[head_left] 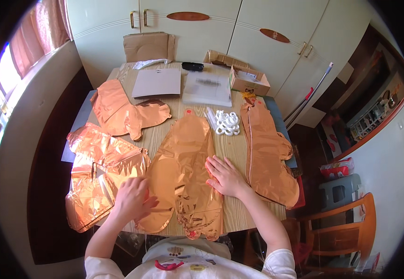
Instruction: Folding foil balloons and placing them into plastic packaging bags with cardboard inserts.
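Observation:
A flat copper-coloured foil balloon (192,158) lies lengthwise on the wooden table in front of me. My right hand (229,176) rests on its right edge, fingers spread. My left hand (134,199) is over its lower left edge, with thumb apart from the slightly bent fingers, and nothing shows in it. Beside my left hand lies a second, crumpled and shinier foil balloon (123,160). Another flat foil balloon (118,109) is at the far left, its tip near the middle one. A further foil balloon (267,153) stretches along the table's right side.
A white coiled strip (227,122) lies beyond the middle balloon. Behind it are a clear plastic sheet (206,95), a grey-white board (156,83), a black object (192,66) and an open cardboard box (250,80). A wooden chair (341,228) stands at the right.

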### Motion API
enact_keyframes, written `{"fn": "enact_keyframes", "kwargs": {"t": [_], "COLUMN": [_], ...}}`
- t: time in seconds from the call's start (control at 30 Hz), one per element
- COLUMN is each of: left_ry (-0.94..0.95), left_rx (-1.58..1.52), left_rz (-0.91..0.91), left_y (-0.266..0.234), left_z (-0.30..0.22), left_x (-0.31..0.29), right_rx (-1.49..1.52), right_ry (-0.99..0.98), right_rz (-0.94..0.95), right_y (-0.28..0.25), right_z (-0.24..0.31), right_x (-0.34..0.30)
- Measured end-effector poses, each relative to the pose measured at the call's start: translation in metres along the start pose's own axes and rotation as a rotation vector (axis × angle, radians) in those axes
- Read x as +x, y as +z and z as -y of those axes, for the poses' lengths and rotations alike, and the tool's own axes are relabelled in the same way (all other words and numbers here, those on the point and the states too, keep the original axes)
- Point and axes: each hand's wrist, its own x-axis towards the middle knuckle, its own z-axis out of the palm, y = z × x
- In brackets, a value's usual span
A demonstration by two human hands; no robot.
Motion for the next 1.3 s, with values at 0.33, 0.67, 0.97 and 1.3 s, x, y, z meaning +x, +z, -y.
{"fn": "enact_keyframes", "kwargs": {"t": [0.33,0.67,0.97,1.3], "left_ry": [-0.3,-0.407,0.253,0.165], "left_rx": [-0.098,-1.449,-0.609,-0.698], "left_rz": [-0.237,-0.019,0.038,0.187], "left_y": [0.038,0.026,0.068,0.055], "left_z": [0.002,-0.038,-0.092,-0.09], "left_x": [-0.084,-0.037,0.014,0.015], "right_rx": [-0.03,-0.042,0.009,0.132], "right_ry": [0.014,0.04,-0.015,-0.338], "right_rz": [0.01,-0.037,-0.165,-0.077], "right_y": [0.001,0.002,-0.007,-0.003], "right_z": [0.011,0.022,0.029,0.028], "right_x": [-0.011,-0.015,-0.014,-0.012]}}
